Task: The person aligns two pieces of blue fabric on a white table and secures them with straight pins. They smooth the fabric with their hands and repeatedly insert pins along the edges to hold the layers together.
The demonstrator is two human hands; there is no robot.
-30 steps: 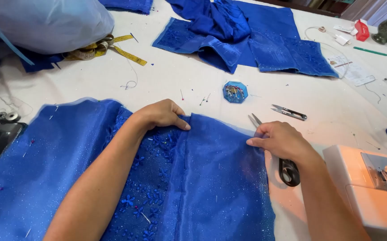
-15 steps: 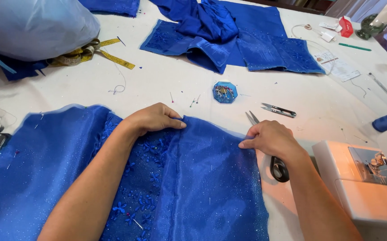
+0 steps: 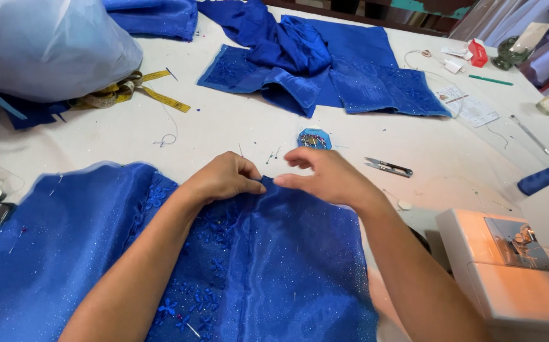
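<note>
Royal blue fabric (image 3: 274, 272), glittered, beaded floral patterning. Yellow tape measure (image 3: 154, 95). White table (image 3: 236, 136); cream sewing machine (image 3: 515, 278).

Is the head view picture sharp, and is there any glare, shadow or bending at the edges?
Head view: mostly sharp; the right hand looks slightly soft at the fingertips, the left hand clear. Light is even and soft, with faint shadows on the white table. The white plastic bag is bright, nearly washed out. The sewing machine has a warm orange tint. Table edges curve a little, as with a wide lens.
</note>
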